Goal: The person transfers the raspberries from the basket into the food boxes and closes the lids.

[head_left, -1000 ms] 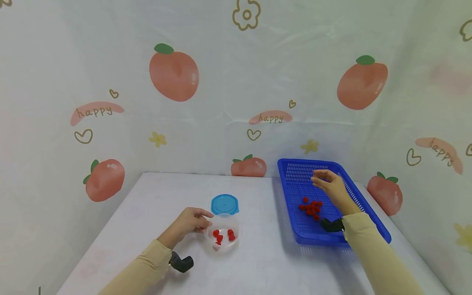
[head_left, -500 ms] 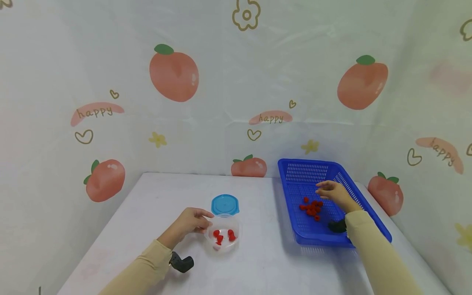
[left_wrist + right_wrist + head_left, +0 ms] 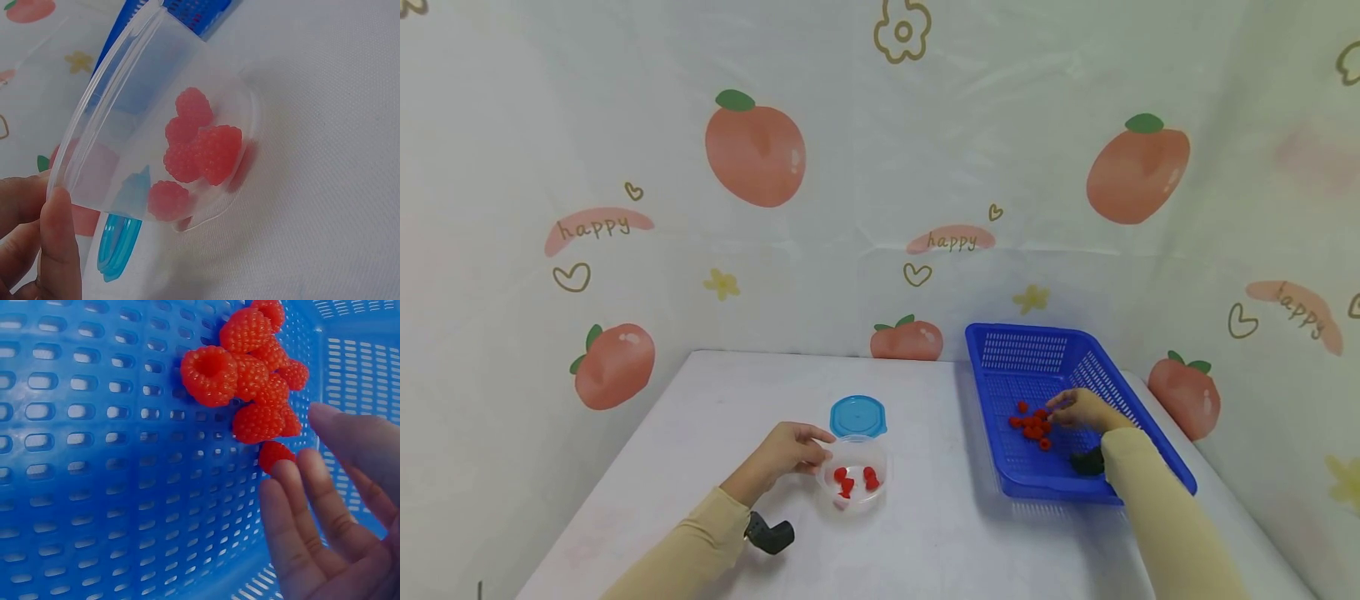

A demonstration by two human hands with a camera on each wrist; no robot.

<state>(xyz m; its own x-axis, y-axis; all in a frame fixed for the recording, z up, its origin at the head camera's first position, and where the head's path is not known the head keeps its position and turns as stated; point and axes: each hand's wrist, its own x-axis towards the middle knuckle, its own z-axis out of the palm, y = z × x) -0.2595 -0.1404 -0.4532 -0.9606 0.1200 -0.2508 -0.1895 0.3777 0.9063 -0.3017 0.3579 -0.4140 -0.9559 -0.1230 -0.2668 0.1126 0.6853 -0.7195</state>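
My left hand pinches the rim of a clear plastic tub between thumb and fingers. Several raspberries lie at the bottom of the tub, seen through its wall. Over the blue basket, my right hand reaches down beside a heap of raspberries. In the right wrist view its thumb and fingers are apart, with nothing between them. One raspberry sits close to the fingertips; whether they touch it I cannot tell.
Just behind the tub lies a light blue lid, flat on the white table. The basket's raised walls surround the right hand. A printed curtain stands behind the table.
My right hand has come down into the basket, closer to the raspberry heap. The left hand and the tub stay where they were.
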